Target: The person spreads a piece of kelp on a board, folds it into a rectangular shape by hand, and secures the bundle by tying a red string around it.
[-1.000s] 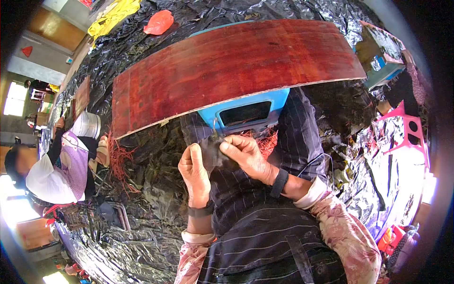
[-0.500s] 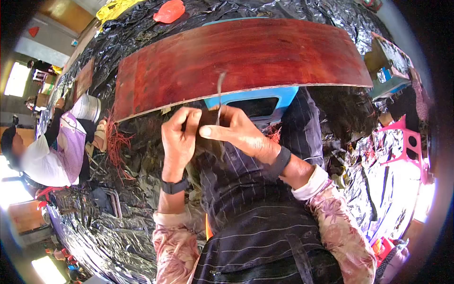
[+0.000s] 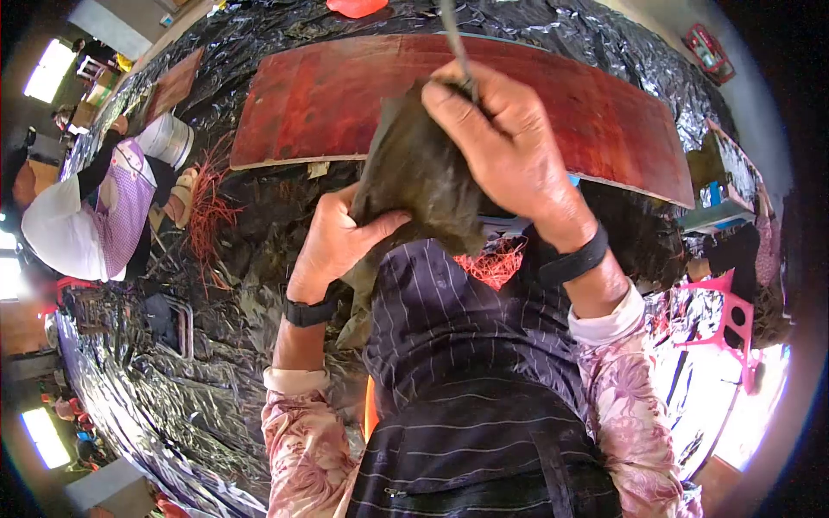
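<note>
A large, limp, dark olive-brown leaf point(image 3: 423, 177) hangs in front of my lap, its surface spread toward me. My right hand point(image 3: 518, 142) is closed around its upper end, where a thin pale stalk point(image 3: 454, 36) sticks up past the fingers. Lower down at the left edge, my left hand point(image 3: 345, 237) grips the leaf, thumb on the near face and fingers hidden behind. Part of the leaf trails below that hand.
A reddish-brown board point(image 3: 302, 104) lies across in front of me. Red strings point(image 3: 207, 216) are at left, more red strings point(image 3: 496, 263) by my knees. A pink plastic stool point(image 3: 730, 319) stands right. A person point(image 3: 95, 211) sits left near a white bucket point(image 3: 168, 142). Black plastic sheeting point(image 3: 199, 406) covers the floor.
My right hand has risen up and right, over the board. The leaf is now lifted and spread into view, with my left hand lower on its edge. The head view has shifted.
</note>
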Demonstrator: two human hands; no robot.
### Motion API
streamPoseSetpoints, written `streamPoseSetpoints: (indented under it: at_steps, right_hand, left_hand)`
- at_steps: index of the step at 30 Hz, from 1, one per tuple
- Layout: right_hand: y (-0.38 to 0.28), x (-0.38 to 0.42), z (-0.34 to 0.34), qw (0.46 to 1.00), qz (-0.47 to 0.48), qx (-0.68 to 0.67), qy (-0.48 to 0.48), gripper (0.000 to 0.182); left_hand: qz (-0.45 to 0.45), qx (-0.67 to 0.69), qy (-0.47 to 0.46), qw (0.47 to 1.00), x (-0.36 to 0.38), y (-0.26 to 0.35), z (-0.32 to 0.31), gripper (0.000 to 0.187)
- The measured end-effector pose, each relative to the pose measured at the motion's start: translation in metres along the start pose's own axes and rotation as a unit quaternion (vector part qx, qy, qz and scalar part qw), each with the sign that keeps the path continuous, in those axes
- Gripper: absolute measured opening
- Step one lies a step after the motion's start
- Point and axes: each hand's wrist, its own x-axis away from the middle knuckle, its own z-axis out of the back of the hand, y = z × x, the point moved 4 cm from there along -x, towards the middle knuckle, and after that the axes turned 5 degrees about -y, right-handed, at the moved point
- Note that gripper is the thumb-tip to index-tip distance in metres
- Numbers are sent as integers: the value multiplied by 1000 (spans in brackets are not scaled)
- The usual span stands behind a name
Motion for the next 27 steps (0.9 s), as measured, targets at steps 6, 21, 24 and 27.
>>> streamPoseSetpoints:
  at_steps: [6,21,24,27]
  right_hand:
    - [-11,-29,29,997,-66,-13,46,19]
    - [-48,-71,89,982,19,-125,143,17]
    - [-53,-65,97,979,72,-104,158,17]
    - [-39,-62,115,984,-1,-106,140,17]
  left_hand:
    - [80,-165,-31,982,19,-36,4,32]
    - [157,-99,160,970,76,-178,-4,37]
    - [162,-60,195,966,92,-197,-6,37]
    - [182,5,299,937,111,-213,8,37]
